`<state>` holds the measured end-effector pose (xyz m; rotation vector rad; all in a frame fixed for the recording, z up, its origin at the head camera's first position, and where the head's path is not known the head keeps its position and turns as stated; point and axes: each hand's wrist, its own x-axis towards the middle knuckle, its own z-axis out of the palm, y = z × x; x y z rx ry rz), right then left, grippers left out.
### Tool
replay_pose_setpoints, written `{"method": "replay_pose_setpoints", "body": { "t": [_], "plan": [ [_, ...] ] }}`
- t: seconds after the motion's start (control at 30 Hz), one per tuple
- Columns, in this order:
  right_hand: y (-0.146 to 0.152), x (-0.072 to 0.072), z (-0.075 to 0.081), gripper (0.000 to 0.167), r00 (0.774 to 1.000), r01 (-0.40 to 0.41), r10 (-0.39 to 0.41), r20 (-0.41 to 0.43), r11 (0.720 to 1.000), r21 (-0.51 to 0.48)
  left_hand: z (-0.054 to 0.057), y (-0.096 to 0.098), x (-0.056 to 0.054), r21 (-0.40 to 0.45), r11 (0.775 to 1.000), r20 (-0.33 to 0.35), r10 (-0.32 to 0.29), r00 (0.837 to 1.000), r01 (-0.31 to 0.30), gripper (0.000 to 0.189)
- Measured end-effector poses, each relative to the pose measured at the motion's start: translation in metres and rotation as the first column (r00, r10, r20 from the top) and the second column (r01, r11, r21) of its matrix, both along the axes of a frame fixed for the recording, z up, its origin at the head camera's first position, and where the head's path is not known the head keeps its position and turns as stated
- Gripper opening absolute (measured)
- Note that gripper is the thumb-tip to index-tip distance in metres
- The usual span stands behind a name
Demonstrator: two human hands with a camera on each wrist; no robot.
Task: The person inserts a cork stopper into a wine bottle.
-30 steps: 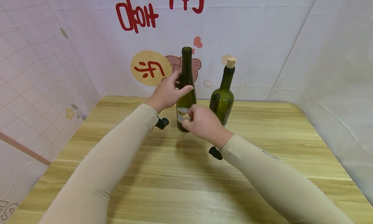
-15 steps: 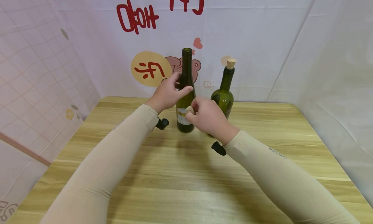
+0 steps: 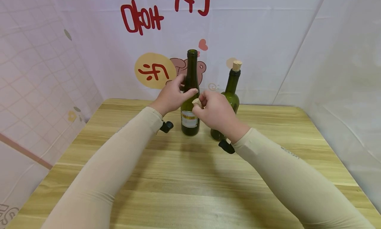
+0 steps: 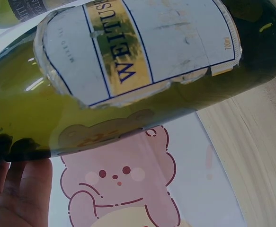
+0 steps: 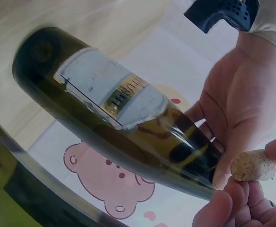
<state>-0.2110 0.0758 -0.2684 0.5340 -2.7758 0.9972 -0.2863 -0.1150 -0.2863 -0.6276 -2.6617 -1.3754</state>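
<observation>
A tall green wine bottle (image 3: 190, 106) with a worn white and gold label stands upright on the table, its mouth uncorked. My left hand (image 3: 172, 94) grips it around the shoulder, thumb across the front and fingers behind. In the left wrist view the fingertips (image 4: 30, 182) lie against the glass. My right hand (image 3: 218, 111) pinches a cork (image 5: 252, 165) between thumb and fingers, in front of the bottle and below its neck. Behind the right hand stands a second green bottle (image 3: 233, 98), partly hidden, with a cork (image 3: 236, 66) sticking up from its mouth.
The wooden table (image 3: 178, 189) runs back to a pale fabric backdrop (image 3: 262, 40) with red lettering and a printed bear. More pale cloth hangs at the left and right sides. A black wrist camera (image 3: 227, 146) sits under the right wrist.
My right hand has risen with the cork along the front of the bottle, uncovering more of the label. The left hand keeps its grip and the bottles stand where they were.
</observation>
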Motion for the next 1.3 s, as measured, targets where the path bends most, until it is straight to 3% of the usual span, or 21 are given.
{"method": "replay_pose_setpoints", "body": {
  "t": [0.37, 0.67, 1.0, 1.3],
  "plan": [
    [0.000, -0.005, 0.020, 0.019, 0.994, 0.005, -0.013, -0.112, 0.998, -0.070, 0.002, 0.000, 0.001, -0.014, 1.000, 0.019, 0.004, 1.000, -0.004, 0.048],
    [0.000, -0.014, 0.040, 0.018, 0.972, 0.007, -0.034, -0.231, 0.993, -0.116, 0.001, 0.000, 0.001, -0.016, 1.000, 0.026, 0.004, 1.000, -0.004, 0.050],
    [-0.003, -0.024, 0.065, 0.028, 0.971, 0.013, -0.054, -0.231, 0.985, -0.172, 0.002, 0.000, 0.002, -0.020, 1.000, 0.024, -0.002, 1.000, 0.002, 0.056],
    [-0.009, -0.032, 0.089, 0.024, 0.970, 0.020, -0.071, -0.233, 0.977, -0.214, 0.002, -0.001, 0.002, -0.027, 1.000, 0.042, 0.003, 0.999, -0.002, 0.057]
  ]
}}
